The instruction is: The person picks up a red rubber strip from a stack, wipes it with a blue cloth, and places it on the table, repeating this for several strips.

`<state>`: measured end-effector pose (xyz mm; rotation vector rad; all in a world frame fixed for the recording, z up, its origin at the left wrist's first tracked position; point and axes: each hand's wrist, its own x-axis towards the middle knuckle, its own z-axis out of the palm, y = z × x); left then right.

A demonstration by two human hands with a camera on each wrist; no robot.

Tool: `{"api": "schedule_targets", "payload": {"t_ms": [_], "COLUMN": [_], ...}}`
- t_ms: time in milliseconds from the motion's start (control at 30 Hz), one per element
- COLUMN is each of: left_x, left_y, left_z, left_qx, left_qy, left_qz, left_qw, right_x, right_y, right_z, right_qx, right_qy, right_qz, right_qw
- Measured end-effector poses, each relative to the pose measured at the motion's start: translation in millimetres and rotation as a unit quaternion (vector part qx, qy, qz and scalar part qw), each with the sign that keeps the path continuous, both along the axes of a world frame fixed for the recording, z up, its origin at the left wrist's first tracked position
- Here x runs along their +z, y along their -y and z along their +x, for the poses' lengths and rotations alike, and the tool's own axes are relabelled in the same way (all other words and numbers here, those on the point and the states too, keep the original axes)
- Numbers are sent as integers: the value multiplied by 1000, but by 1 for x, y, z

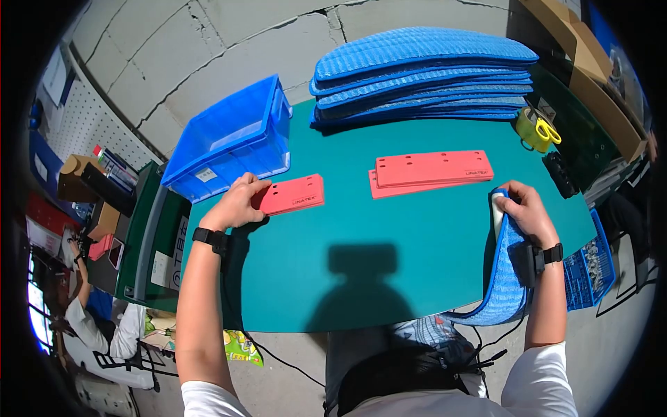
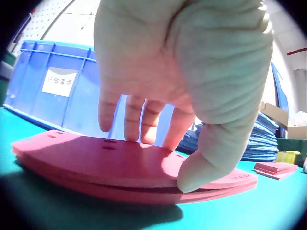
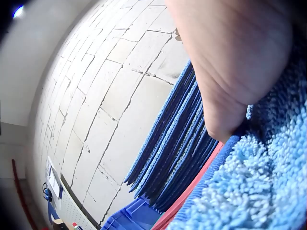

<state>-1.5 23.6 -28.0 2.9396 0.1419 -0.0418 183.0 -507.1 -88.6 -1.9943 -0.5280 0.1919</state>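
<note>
My left hand point(image 1: 240, 203) grips across the width of a small stack of red rubber pads point(image 1: 299, 194) printed LINATEX. In the left wrist view the thumb point(image 2: 204, 171) lies at the near edge of the top pad and the other fingers reach its far edge. On the right, my right hand point(image 1: 526, 210) pinches one end of a blue microfibre mop pad point(image 1: 506, 278), which hangs down past the table's front edge. Its fluffy pile point(image 3: 230, 191) fills the lower corner of the right wrist view. A second stack of red pads point(image 1: 431, 169) lies between the hands, slightly fanned.
A blue plastic bin point(image 1: 229, 142) stands at the back left of the green table point(image 1: 347, 229). Behind the red pads rises a stack of blue mop pads point(image 1: 424, 73). Yellow scissors point(image 1: 547, 131) and tape sit back right; a blue basket point(image 1: 590, 271) is beyond the right edge.
</note>
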Motion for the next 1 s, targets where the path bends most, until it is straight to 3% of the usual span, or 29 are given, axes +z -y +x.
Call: {"api": "schedule_targets", "payload": {"t_ms": [400, 1000], "left_x": [-10, -10], "left_y": [-4, -3], "left_z": [6, 7], "left_qx": [14, 16], "left_qy": [-37, -57], "left_qz": [-53, -25], "left_qw": [998, 998], "right_x": [2, 1], "right_y": [-2, -1], "right_z": [-1, -1], "right_qx": [-4, -5], "right_qy": [6, 10], "right_qz": [-3, -4], "right_qw": [1000, 1000]}}
